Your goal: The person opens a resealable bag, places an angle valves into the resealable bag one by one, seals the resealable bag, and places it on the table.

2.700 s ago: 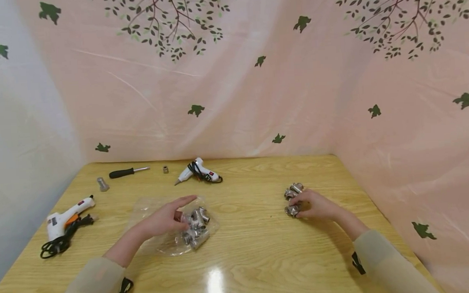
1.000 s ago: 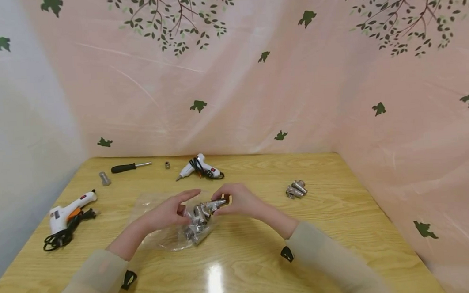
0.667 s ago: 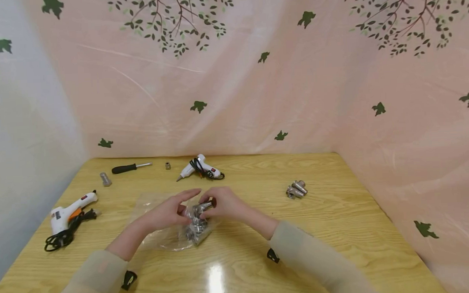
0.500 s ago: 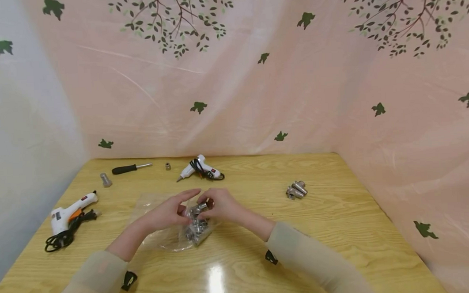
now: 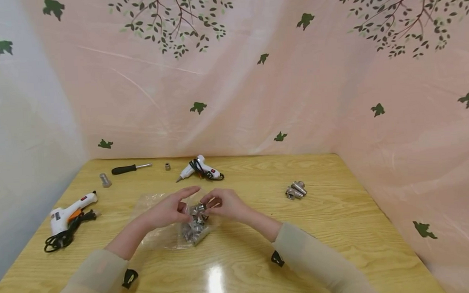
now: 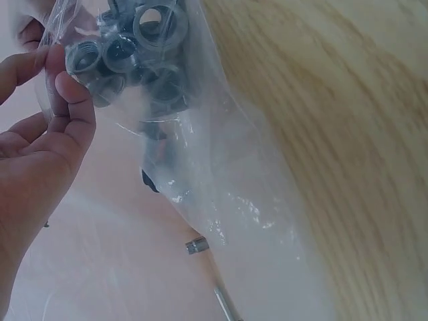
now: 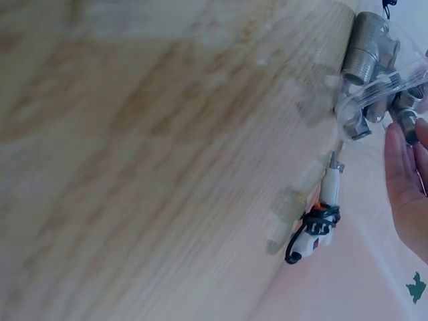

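Clear plastic is what both hands are working at: the bag [image 5: 171, 231] of metal fittings [image 5: 194, 221] is lying mid-worktop [image 5: 240, 261]. The left hand [image 5: 168, 209] is pinching the bag's plastic between thumb and fingers [image 6: 70, 90]. The right hand [image 5: 223, 204] is curling its fingers at the fittings, though its grip is unclear. Farther right, loose fittings [image 5: 295, 190] are sitting; glue guns [image 5: 68, 215] and a screwdriver [image 5: 130, 169] are lying beyond.
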`<state>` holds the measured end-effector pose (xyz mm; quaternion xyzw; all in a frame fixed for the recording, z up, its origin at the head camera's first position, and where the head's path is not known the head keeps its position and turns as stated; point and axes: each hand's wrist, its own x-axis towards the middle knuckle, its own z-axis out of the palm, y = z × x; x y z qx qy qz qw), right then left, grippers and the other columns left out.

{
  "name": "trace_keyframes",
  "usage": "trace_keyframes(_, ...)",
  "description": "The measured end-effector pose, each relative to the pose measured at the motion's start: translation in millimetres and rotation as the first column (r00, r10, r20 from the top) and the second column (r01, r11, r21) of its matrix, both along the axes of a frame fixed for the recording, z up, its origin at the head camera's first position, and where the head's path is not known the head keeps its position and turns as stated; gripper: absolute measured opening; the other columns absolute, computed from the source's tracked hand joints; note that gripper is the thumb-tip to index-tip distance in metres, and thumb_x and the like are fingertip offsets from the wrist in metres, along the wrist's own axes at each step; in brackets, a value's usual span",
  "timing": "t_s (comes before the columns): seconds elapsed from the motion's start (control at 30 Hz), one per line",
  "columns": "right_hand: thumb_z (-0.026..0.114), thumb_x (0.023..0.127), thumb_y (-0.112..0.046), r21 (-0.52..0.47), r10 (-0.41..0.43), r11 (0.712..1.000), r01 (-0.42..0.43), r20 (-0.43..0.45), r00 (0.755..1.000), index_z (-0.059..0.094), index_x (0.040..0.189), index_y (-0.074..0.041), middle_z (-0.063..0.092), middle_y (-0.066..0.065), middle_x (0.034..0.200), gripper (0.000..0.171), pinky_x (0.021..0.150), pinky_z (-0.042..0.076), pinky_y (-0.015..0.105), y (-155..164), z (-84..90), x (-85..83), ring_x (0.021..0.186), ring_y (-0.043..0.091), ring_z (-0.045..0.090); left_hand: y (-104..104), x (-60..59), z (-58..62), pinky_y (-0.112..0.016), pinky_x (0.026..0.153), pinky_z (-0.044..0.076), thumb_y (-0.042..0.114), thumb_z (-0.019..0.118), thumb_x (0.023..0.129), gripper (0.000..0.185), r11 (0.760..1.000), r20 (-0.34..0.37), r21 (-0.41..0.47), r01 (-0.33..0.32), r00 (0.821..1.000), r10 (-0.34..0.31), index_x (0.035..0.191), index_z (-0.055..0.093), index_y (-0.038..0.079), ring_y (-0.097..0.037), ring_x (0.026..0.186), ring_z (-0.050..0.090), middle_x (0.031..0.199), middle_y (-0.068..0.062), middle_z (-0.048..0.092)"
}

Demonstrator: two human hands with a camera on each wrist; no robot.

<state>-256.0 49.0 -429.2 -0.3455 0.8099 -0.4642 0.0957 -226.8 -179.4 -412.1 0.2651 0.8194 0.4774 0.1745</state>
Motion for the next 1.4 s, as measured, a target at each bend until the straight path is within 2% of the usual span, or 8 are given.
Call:
trace_keyframes(0.13, 0.071, 0.081, -0.002, 0.024, 0.017, 1.0, -0.017, -0.016, 1.0, 0.064, 0.113, 0.003, 0.066, 0.015, 0.111, 0.032, 0.075, 0.054, 0.022, 12.7, 2.8, -0.7, 0.092, 0.024, 0.068, 0.1, 0.0, 1.6, -0.026, 0.053, 0.043, 0.004, 0.068, 0.083, 0.085, 1.0, -0.005, -0.014, -0.005, 1.0, 0.005, 0.152, 0.021, 0.017, -0.008, 0.057, 0.043, 0.134, -0.02, 0.042)
trace_keyframes(0.17, 0.071, 0.082, -0.002, 0.037, 0.023, 0.999, -0.022, -0.034, 0.999, 0.064, 0.114, 0.002, 0.066, 0.014, 0.112, 0.033, 0.075, 0.054, 0.023, 16.9, 4.5, -0.7, 0.092, 0.024, 0.067, 0.0, 0.1, 1.6, -0.026, 0.054, 0.043, 0.005, 0.068, 0.083, 0.085, 1.0, -0.004, -0.022, -0.011, 1.0, 0.011, 0.152, 0.021, 0.018, -0.008, 0.056, 0.043, 0.13, -0.021, 0.045)
trace_keyframes(0.3, 0.072, 0.083, -0.009, 0.108, 0.032, 0.994, -0.017, -0.137, 0.99, 0.064, 0.117, -0.004, 0.065, 0.011, 0.115, 0.036, 0.073, 0.054, 0.024, 35.1, 15.1, -1.3, 0.094, 0.02, 0.066, -0.2, 0.6, 1.0, -0.026, 0.055, 0.044, 0.004, 0.068, 0.083, 0.085, 1.0, -0.015, -0.021, -0.011, 1.0, 0.011, 0.152, 0.021, 0.016, -0.008, 0.056, 0.042, 0.141, -0.021, 0.036)
trace_keyframes(0.57, 0.074, 0.082, -0.02, 0.193, 0.012, 0.98, 0.04, -0.262, 0.965, 0.062, 0.121, -0.013, 0.062, 0.001, 0.12, 0.042, 0.078, 0.053, 0.038, 76.8, 40.3, -1.7, 0.099, 0.022, 0.061, 0.2, 2.7, -0.6, -0.028, 0.058, 0.047, 0.003, 0.068, 0.082, 0.085, 1.0, 0.0, -0.001, -0.015, 1.0, 0.015, 0.152, 0.02, 0.015, -0.009, 0.06, 0.044, 0.148, -0.02, 0.026)
trace_keyframes(0.8, 0.073, 0.082, -0.031, 0.255, -0.012, 0.964, 0.082, -0.264, 0.964, 0.057, 0.128, -0.02, 0.054, -0.003, 0.131, 0.05, 0.091, 0.047, 0.043, 118.1, 53.2, -4.3, 0.117, 0.02, 0.052, 0.4, 2.5, -0.2, -0.024, 0.056, 0.043, 0.004, 0.068, 0.083, 0.084, 1.0, -0.008, -0.004, -0.009, 1.0, 0.009, 0.152, 0.021, 0.015, -0.008, 0.059, 0.041, 0.145, -0.019, 0.028)
trace_keyframes(0.93, 0.073, 0.081, -0.036, 0.256, -0.019, 0.961, 0.102, -0.308, 0.951, 0.057, 0.13, -0.02, 0.052, 0.0, 0.135, 0.054, 0.097, 0.042, 0.048, 144.1, 52.6, -7.4, 0.127, 0.022, 0.046, 0.2, 2.4, -1.0, -0.024, 0.056, 0.042, 0.005, 0.068, 0.083, 0.084, 1.0, -0.01, -0.007, -0.009, 1.0, 0.009, 0.152, 0.021, 0.016, -0.009, 0.059, 0.04, 0.145, -0.018, 0.03)
trace_keyframes(1.13, 0.075, 0.081, -0.028, 0.288, -0.015, 0.95, 0.122, -0.347, 0.938, 0.055, 0.132, -0.013, 0.049, 0.008, 0.139, 0.057, 0.103, 0.036, 0.052, 180.1, 45.9, -14.5, 0.131, 0.031, 0.04, 0.2, 1.5, -2.9, -0.024, 0.055, 0.041, 0.005, 0.069, 0.083, 0.084, 1.0, -0.012, -0.007, -0.009, 1.0, 0.009, 0.151, 0.021, 0.015, -0.008, 0.058, 0.039, 0.143, -0.018, 0.032)
trace_keyframes(1.4, 0.074, 0.081, -0.017, 0.352, -0.064, 0.915, 0.198, -0.357, 0.932, 0.053, 0.133, -0.006, 0.046, 0.015, 0.139, 0.057, 0.099, 0.035, 0.058, 223.7, 19.5, -25.9, 0.128, 0.038, 0.039, 0.5, -0.4, -4.2, -0.024, 0.054, 0.04, 0.005, 0.069, 0.083, 0.083, 1.0, -0.017, -0.007, -0.001, 1.0, 0.001, 0.151, 0.022, 0.014, -0.008, 0.057, 0.037, 0.142, -0.019, 0.032)
